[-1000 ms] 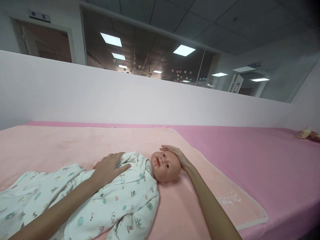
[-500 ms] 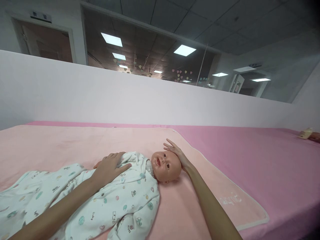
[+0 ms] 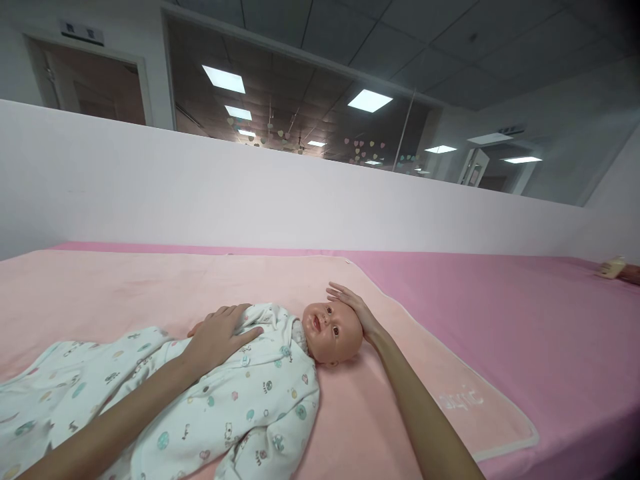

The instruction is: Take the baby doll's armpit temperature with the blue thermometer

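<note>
A baby doll (image 3: 334, 337) lies on its back on a peach towel (image 3: 360, 413), its bald head toward the right. It wears a white patterned outfit (image 3: 240, 393) with small coloured prints. My left hand (image 3: 217, 337) rests flat on the doll's chest and belly, fingers stretched out over the cloth. At the top of the doll's head is my right hand (image 3: 355, 307), its palm against the crown and its fingers extended along the far side. Part of that palm is hidden behind the head.
The towel lies over a pink padded surface (image 3: 500, 320). A low white wall (image 3: 250, 193) runs along the back, with a large window above it. At the far right edge another person's hand (image 3: 629, 273) is by a pale yellow object (image 3: 611, 268).
The fingers of my right hand have come down closer to the doll's head and closer together. My left hand and the doll have stayed in place.
</note>
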Demonstrator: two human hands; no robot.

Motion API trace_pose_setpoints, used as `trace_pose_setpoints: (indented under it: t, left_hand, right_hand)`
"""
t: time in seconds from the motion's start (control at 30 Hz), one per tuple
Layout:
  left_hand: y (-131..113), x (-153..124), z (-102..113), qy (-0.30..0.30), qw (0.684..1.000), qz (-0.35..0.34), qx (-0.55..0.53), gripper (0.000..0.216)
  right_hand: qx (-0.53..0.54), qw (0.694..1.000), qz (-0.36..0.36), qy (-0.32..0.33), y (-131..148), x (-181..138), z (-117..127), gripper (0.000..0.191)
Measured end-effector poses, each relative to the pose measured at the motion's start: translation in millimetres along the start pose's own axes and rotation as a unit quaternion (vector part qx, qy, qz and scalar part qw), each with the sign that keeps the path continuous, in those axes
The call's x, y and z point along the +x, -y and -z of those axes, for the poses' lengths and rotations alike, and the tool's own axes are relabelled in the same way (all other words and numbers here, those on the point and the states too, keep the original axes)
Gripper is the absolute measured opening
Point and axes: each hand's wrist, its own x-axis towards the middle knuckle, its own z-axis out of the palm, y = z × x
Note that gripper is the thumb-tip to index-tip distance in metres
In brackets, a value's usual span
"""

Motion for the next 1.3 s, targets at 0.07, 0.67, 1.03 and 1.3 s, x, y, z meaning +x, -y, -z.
trace_pose_setpoints:
  t: [0.07,0.67,1.03,1.3]
  left_hand:
    - [0.1,-0.2,-0.1,-0.002,1.000,0.001,0.000,0.061]
    - [2.6,0.5,-1.9,-0.003,1.000,0.000,-0.004,0.062]
    - [1.8,0.1,-1.7,-0.002,1.000,-0.001,-0.005,0.059]
    - [0.1,0.6,-0.6,-0.002,1.000,0.005,-0.003,0.058]
  right_hand:
    - [-0.031,0.999,-0.007,0.021,0.8,-1.0,0.3,0.038]
    - [-0.031,0.999,-0.013,0.025,2.8,-3.5,-1.9,0.037]
    - [-0.029,0.999,-0.006,0.030,1.1,-2.1,-1.5,0.035]
    - [-0.040,0.999,-0.004,0.025,1.7,-2.7,-1.2,0.037]
